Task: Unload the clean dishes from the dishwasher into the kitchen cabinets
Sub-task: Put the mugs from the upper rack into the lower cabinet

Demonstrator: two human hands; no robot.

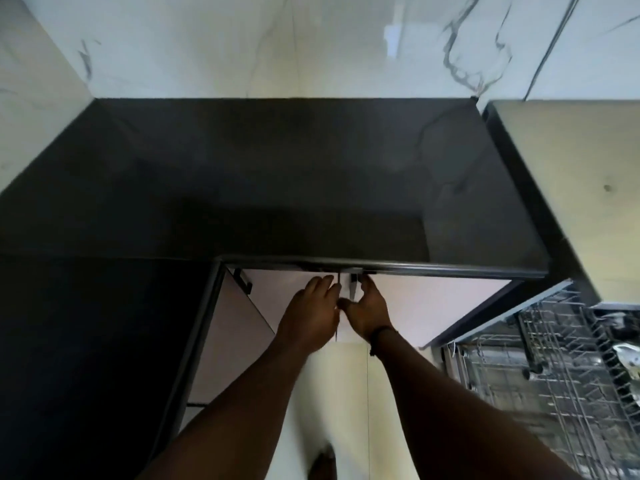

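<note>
My forearms reach down to the base cabinet doors (433,299). My left hand (311,313) and right hand (369,311) each grip a handle at the seam, probably to work the doors. Right of them stands the open dishwasher rack (554,358).

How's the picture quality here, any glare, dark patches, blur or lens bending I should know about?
Head view: soft throughout, nothing crisp; the black countertop is underexposed, darkest at lower left; a bright window reflection glares on the marble wall; wide-angle distortion splays the counter edges outward; both hands, left hand and right hand, sit in shadow under the counter lip; the dishwasher rack is blurred.
</note>
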